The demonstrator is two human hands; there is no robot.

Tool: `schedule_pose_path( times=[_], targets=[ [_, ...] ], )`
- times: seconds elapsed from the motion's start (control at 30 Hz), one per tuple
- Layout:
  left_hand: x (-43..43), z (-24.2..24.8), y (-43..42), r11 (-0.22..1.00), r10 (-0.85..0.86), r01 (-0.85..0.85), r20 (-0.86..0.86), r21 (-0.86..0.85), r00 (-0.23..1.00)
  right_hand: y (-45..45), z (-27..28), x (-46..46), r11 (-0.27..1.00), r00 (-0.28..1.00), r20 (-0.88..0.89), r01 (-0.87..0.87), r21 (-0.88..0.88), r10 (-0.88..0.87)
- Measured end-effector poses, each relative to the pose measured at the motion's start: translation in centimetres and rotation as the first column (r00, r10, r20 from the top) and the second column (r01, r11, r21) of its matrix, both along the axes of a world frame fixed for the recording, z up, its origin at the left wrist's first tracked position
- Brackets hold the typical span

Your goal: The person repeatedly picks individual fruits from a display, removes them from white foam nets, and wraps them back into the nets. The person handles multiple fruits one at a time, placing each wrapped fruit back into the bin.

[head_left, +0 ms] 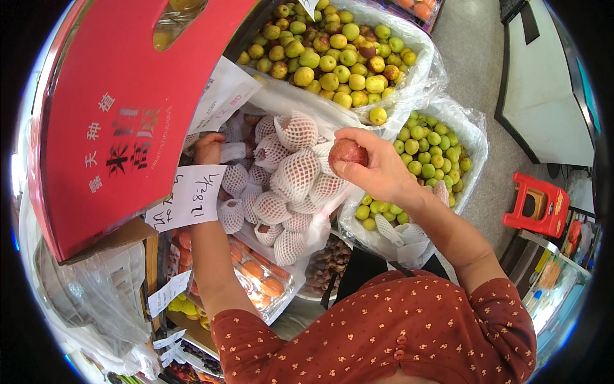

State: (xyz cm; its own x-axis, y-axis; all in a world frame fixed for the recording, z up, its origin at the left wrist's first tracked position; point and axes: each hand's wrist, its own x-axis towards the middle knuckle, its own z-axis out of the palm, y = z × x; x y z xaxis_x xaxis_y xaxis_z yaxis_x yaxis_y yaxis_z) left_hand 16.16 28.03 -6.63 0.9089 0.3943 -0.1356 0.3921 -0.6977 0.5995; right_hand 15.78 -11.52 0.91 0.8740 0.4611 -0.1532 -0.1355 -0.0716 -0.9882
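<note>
A round dark-red fruit [349, 156] sits in my right hand [379, 168], the thumb and fingers wrapped around it. Below that hand lies a heap of fruit in white foam net sleeves [295, 175], on clear plastic lining. My left hand [208, 149] reaches to the far left side of this heap, beside a sleeved fruit [233, 151]. A handwritten paper sign [192, 197] covers part of my left wrist and forearm. The fingers are partly hidden, so whether they grip anything does not show.
A large red cardboard box [120, 120] leans over the left side. Plastic-lined crates hold yellow-green jujubes [331, 62] and smaller green fruit [431, 149]; loose foam sleeves [407, 235] lie in the latter. Packed orange fruit [259, 276] sits under my left arm. A red stool [537, 204] stands right.
</note>
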Motion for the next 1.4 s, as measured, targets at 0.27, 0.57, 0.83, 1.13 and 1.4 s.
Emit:
schedule_pose_path(
  times=[0.27,0.57,0.83,1.13,1.4],
  targets=[
    [3.5,-1.0,-6.2,0.77,-0.059,0.182,-0.215,0.611,0.975,-0.6,-0.5,-0.5,1.0,1.0,-0.006,-0.029,0.001,0.029],
    [3.7,-4.1,-4.0,0.795,0.055,0.029,-0.12,0.606,0.991,-0.6,0.3,-0.7,0.999,0.997,-0.066,-0.038,0.023,0.039],
    [3.4,-1.4,-6.0,0.833,-0.037,0.143,-0.205,0.534,0.978,0.4,0.3,-0.6,0.99,0.983,-0.171,-0.047,0.13,0.069],
    [3.4,-6.5,-0.6,0.828,-0.089,0.057,0.031,0.558,0.996,-0.1,0.5,-1.0,0.992,0.985,-0.119,-0.125,0.007,0.125],
    [-0.7,0.4,2.0,0.969,0.105,-0.108,-0.026,-0.223,0.994,1.2,1.0,-0.8,0.953,0.953,-0.267,-0.06,0.296,0.143]
  ],
)
